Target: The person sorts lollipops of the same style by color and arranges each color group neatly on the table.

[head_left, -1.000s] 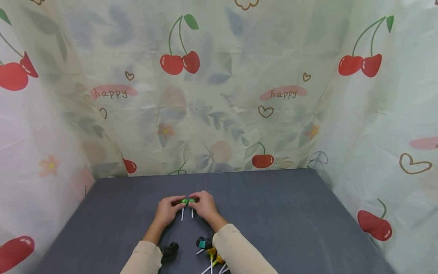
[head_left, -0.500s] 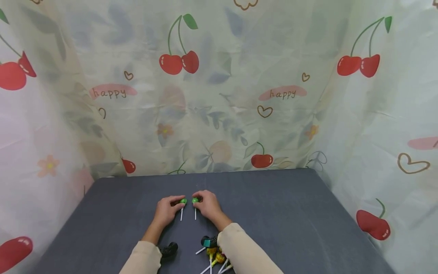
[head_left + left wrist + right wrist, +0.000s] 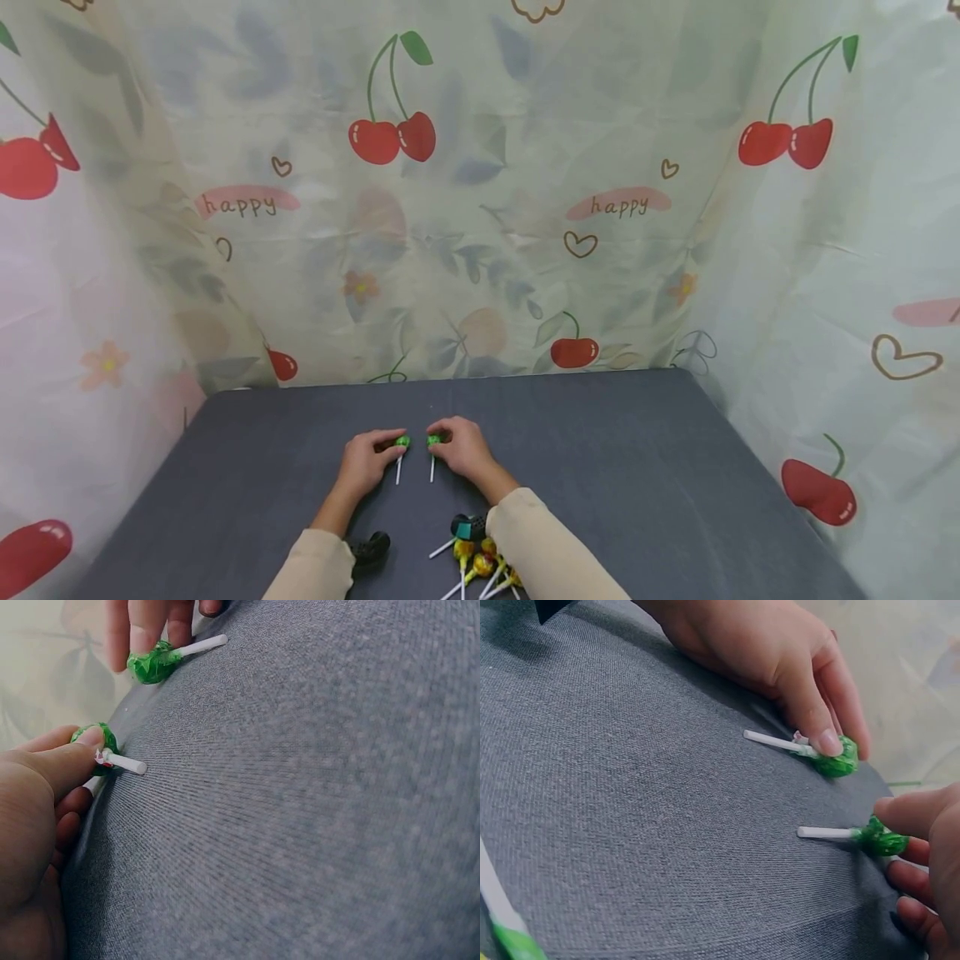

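Two lollipops in green wrappers lie on the dark cloth a short gap apart, sticks pointing toward me. My left hand [image 3: 366, 461] pinches the head of the left lollipop [image 3: 118, 760] between thumb and fingers. The thumb's tip presses on the wrapper in the left wrist view. My right hand [image 3: 463, 452] holds the head of the right lollipop [image 3: 883, 838] in the same way, with its white stick free. Part of each green head is hidden behind fingers.
Several lollipops in yellow-orange wrappers [image 3: 482, 565] lie in a loose pile by my right forearm, partly under the sleeve [image 3: 551, 546]. A dark cloth [image 3: 637, 475] covers the table. Printed curtains [image 3: 480, 192] stand behind it and at both sides.
My right hand has moved right with its lollipop, widening the gap to the left one. The left hand has stayed in place. More of the yellow pile shows beside the right sleeve.
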A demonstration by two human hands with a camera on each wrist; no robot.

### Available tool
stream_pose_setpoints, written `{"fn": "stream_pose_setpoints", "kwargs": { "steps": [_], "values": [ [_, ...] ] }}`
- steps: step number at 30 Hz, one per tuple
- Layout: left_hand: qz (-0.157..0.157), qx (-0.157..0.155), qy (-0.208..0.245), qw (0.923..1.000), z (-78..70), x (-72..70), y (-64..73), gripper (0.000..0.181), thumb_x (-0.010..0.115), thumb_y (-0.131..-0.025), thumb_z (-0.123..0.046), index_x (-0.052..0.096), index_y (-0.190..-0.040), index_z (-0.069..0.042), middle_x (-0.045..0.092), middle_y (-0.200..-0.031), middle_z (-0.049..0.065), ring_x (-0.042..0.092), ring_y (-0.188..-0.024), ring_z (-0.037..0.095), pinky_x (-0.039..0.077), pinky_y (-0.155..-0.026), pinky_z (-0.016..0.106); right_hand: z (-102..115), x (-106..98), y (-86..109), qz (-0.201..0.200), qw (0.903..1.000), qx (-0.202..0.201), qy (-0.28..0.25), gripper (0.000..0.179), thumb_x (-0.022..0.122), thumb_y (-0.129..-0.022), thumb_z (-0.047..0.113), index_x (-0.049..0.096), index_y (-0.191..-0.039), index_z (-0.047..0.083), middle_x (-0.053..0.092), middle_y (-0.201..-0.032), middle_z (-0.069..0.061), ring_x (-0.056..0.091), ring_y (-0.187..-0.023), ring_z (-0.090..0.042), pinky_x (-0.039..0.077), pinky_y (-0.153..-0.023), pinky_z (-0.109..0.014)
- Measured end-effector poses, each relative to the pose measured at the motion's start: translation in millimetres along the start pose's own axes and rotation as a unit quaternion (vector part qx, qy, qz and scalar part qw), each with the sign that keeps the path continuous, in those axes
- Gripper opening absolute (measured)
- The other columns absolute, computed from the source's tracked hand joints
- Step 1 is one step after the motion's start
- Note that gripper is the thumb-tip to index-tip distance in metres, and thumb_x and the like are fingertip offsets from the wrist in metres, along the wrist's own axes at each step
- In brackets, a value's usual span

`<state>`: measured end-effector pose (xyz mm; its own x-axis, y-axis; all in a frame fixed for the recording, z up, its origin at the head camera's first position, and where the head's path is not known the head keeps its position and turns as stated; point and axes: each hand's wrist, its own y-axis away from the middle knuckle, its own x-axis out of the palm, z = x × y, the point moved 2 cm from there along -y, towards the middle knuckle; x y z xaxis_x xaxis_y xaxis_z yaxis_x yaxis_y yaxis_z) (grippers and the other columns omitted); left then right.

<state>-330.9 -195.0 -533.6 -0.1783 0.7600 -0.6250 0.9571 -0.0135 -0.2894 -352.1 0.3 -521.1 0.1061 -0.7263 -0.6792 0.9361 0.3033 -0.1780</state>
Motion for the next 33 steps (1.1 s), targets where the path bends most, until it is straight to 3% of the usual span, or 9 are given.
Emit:
{"fn": "stream_pose_setpoints", "kwargs": {
  "steps": [7, 19, 33],
  "values": [
    [-0.002, 0.000, 0.002, 1.0000, 0.0, 0.9, -0.8, 0.030, 0.078, -0.083, -0.013, 0.075, -0.113, -0.010, 0.072, -0.105, 0.008, 0.066, -0.097, 0.026, 0.050, -0.085, 0.045, -1.6, -0.2, -1.0, -0.016, 0.9998, 0.007, -0.011, 0.019, 0.077, -0.084, 0.013, 0.072, -0.102, 0.013, 0.060, -0.089, 0.003, 0.054, -0.076, -0.011, 0.047, -0.068, -0.028],
    [-0.007, 0.000, 0.004, 1.0000, 0.8, 1.1, -2.5, 0.029, 0.078, -0.082, -0.011, 0.076, -0.111, -0.009, 0.072, -0.104, 0.009, 0.066, -0.096, 0.026, 0.051, -0.084, 0.044, -3.2, -10.9, -3.9, 0.004, 0.9999, 0.005, 0.016, 0.026, 0.082, -0.079, 0.014, 0.074, -0.103, 0.011, 0.069, -0.090, 0.002, 0.062, -0.083, -0.015, 0.051, -0.074, -0.033],
    [-0.005, 0.000, 0.000, 1.0000, 0.5, 1.1, 0.4, 0.029, 0.078, -0.083, -0.011, 0.076, -0.111, -0.009, 0.072, -0.103, 0.009, 0.066, -0.094, 0.026, 0.052, -0.082, 0.044, 7.6, 4.4, -4.5, 0.001, 0.9995, -0.022, 0.021, 0.025, 0.080, -0.081, 0.016, 0.075, -0.105, 0.015, 0.070, -0.096, 0.005, 0.062, -0.089, -0.013, 0.050, -0.081, -0.032]
  ]
}}
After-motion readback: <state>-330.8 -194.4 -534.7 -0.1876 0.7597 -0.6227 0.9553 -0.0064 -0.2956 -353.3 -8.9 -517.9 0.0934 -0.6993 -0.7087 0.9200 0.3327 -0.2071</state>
